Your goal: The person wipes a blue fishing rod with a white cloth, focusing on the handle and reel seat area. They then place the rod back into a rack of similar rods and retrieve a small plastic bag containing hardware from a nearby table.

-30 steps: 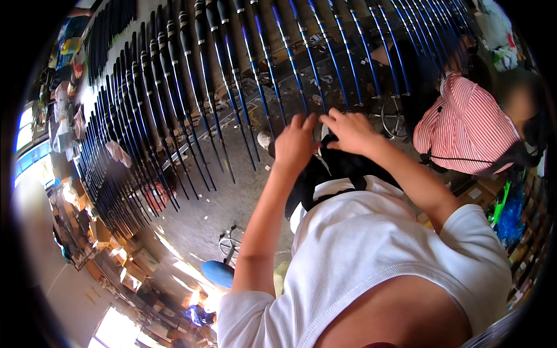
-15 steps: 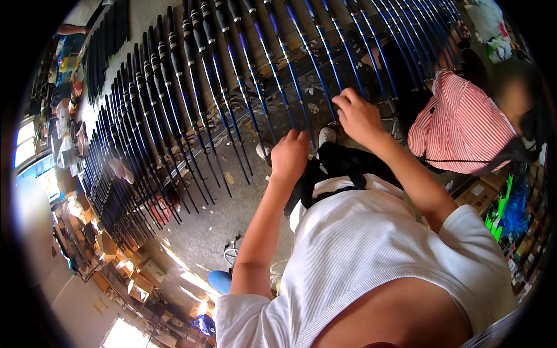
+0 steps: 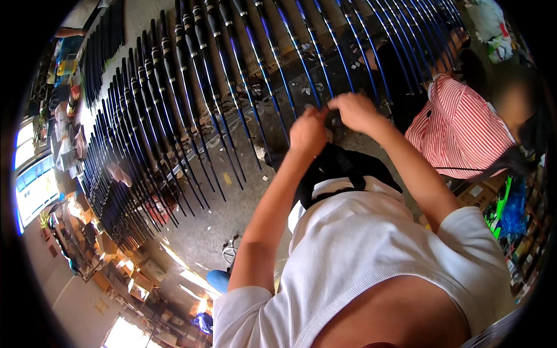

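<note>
A long row of blue and black fishing rods (image 3: 268, 69) hangs before me, black grips at the top and thin ends pointing down toward me. My left hand (image 3: 309, 132) is closed at the low end of one rod in the middle of the row, its fingertips slightly blurred. Close beside it, my right hand (image 3: 357, 112) reaches in from the right with bent fingers drawn together. Its fingertips are near the same rod end and the neighbouring one; what they pinch, if anything, is too small to make out. The two hands nearly meet.
At the right sits a person in a red-and-white striped shirt (image 3: 458, 127), near the row's right end. Cardboard boxes (image 3: 142, 284) crowd the lower left. Small scraps lie on the grey floor (image 3: 214, 232). A blue rounded object (image 3: 218, 281) is beside my left elbow.
My left hand has moved up and to the right, closing the gap to my right hand. The right hand has shifted only slightly, its fingers now pointing more to the left.
</note>
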{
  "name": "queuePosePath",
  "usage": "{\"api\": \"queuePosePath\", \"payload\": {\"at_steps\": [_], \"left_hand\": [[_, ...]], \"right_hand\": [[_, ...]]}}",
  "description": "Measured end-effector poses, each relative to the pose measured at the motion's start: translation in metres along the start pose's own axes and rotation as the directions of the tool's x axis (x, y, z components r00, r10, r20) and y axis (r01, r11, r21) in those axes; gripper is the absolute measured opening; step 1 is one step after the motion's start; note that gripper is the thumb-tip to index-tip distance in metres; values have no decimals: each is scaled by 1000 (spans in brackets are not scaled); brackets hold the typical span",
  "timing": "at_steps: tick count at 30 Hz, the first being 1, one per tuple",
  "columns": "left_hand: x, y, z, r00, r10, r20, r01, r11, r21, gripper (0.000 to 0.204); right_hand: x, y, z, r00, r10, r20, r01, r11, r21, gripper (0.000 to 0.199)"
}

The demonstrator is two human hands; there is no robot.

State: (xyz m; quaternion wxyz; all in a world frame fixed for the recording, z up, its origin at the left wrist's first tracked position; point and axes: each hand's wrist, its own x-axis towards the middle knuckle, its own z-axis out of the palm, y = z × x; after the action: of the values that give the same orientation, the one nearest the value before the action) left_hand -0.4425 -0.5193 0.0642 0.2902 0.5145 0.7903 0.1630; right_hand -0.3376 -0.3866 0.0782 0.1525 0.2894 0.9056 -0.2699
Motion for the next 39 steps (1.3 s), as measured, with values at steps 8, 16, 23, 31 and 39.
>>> {"api": "queuePosePath", "payload": {"at_steps": [8,16,23,31,39], "left_hand": [[11,-5,-42,980,-30,-197,21,999,-44,50],[9,10,-2,993,-2,-118,32,968,251,53],[11,-15,18,973,173,-151,-98,908,408,6],[27,77,-4,994,85,-69,-84,996,9,32],[29,73,42,981,71,181,-75,997,17,30]], "right_hand": [[-3,-3,-33,992,-26,-122,27,1000,12,39],[-31,3,37,979,-186,-80,173,974,-146,38],[-44,5,14,972,-121,-201,146,982,119,24],[-30,66,-15,926,176,-333,-191,982,-11,24],[-52,74,-4,977,187,-101,-186,982,15,18]]}}
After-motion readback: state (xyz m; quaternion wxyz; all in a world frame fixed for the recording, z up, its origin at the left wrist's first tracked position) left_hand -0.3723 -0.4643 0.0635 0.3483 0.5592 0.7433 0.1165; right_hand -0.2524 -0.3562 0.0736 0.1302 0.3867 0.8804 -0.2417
